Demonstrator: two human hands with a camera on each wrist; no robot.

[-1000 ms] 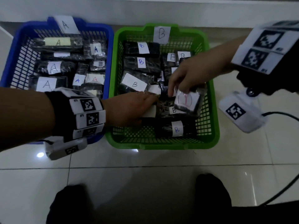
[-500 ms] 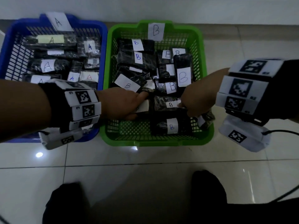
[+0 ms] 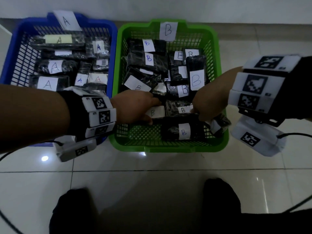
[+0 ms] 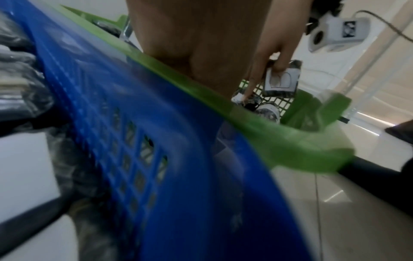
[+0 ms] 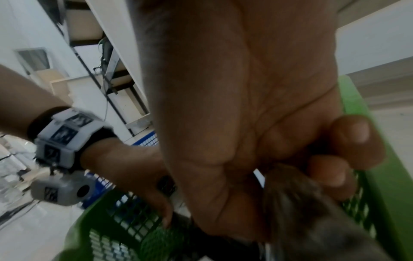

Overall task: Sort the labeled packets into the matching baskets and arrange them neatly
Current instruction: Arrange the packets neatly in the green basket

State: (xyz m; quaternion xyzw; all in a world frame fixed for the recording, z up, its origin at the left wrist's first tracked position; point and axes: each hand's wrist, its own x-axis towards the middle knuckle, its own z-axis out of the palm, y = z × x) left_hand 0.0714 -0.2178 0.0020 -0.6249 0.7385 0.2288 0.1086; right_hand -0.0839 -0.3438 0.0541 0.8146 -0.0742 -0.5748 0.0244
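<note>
Both hands are down inside the green basket [image 3: 217,68], near its front edge. The right hand [image 3: 208,105] has its fingers curled round a dark plastic-wrapped packet [image 4: 282,79] with a white paper label, holding it low against the basket's right wall; the right wrist view shows the fingertips [image 5: 348,134] folded over the wrapping. The left hand [image 3: 135,107] lies with fingers stretched forward, resting on or pushing the packets in the middle row, and the frames show nothing clamped in it. Just in front of the two hands a packet marked B [image 3: 183,131] lies across the bare mesh floor, and behind them the rest of the B packets are crowded and overlapping at odd angles. To the left, touching the green basket's side, stands the blue basket [image 3: 13,53] holding packets marked A. Judging from this, sorting looks nearly finished and the work is now tidying. The risk is that the held packet gets wedged upright against the wall or dropped label-down, since the wrapping looks slick and the pile uneven; the left hand's push could also slide neighbours over one another and hide their labels. Readable writing: a hand-drawn "B" on the card [image 3: 168,31] at the green basket's back rim, an "A" on the card [image 3: 66,21] on the blue one, and matching letters on most packet labels.
</note>
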